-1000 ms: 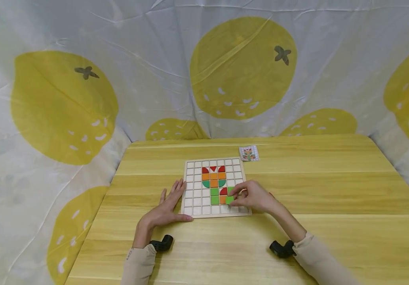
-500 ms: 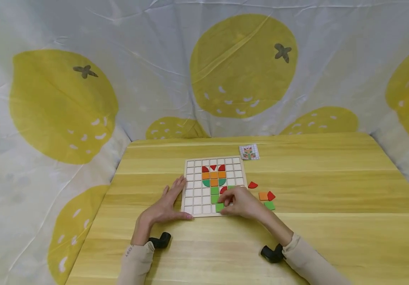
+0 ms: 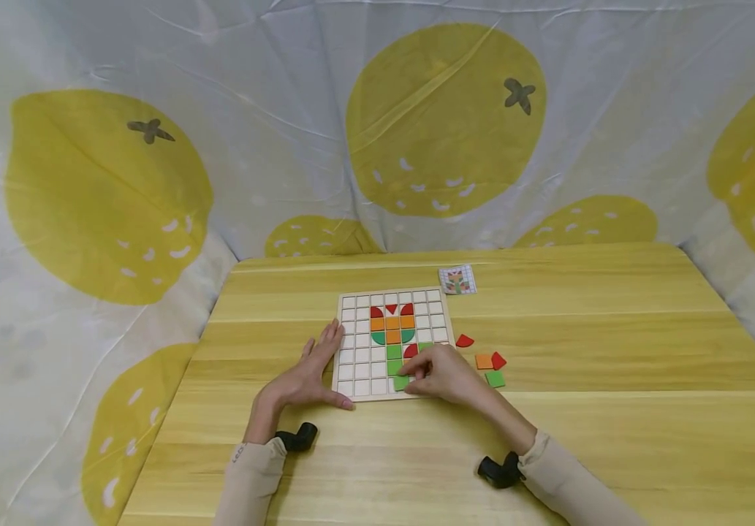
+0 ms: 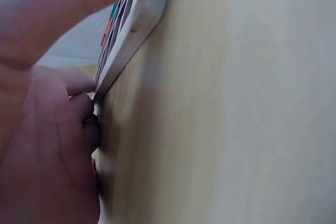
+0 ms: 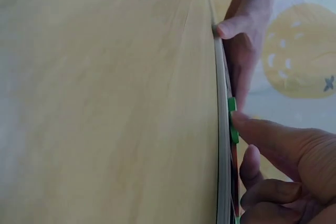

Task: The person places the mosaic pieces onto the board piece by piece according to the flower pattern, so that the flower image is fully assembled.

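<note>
In the head view a wooden grid board (image 3: 356, 356) lies on the table, with red, orange and green pieces forming a flower shape. My right hand (image 3: 446, 374) pinches a green square tile (image 3: 401, 383) at the board's front row, below a column of green squares (image 3: 394, 358). The right wrist view has the thumb (image 5: 257, 127) against the green tile's edge, close over the board. Spread along the board's left side, my left hand (image 3: 305, 376) touches its edge with the fingertips, thumb at the front left corner. The right hand covers part of the board's lower right.
Right of the board lie a red quarter-round piece (image 3: 465, 341), an orange square (image 3: 484, 361), another red piece (image 3: 498, 360) and a green square (image 3: 495, 379). A small pattern card (image 3: 457, 280) sits behind the board's far right corner. A lemon-print cloth (image 3: 285, 146) hangs behind the table.
My right hand has moved left and toward me, carrying the green tile from the board's right part to the front row. Loose pieces on the right came into view. The left hand stays put.
</note>
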A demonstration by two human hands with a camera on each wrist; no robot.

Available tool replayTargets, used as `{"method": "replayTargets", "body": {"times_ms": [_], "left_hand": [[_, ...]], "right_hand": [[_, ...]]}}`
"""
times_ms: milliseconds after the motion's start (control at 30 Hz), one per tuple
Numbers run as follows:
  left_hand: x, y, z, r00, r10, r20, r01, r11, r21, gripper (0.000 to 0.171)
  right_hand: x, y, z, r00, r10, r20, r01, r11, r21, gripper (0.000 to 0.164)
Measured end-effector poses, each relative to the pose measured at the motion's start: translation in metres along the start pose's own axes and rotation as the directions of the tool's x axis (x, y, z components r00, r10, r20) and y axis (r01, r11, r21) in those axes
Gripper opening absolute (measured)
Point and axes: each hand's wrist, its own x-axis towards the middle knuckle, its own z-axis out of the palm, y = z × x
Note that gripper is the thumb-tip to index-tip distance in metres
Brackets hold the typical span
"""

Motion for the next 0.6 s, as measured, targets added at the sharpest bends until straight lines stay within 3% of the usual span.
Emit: {"method": "replayTargets", "body": {"times_ms": [600], "left_hand": [[0.0006,-0.0024,0.003,1.0,-0.007,0.001,0.007,1.0,-0.007,0.139]], "right_hand": [[0.005,-0.0074,0.0101,0.998,-0.016,-0.056,0.014,0.999,-0.036,0.015]]}}
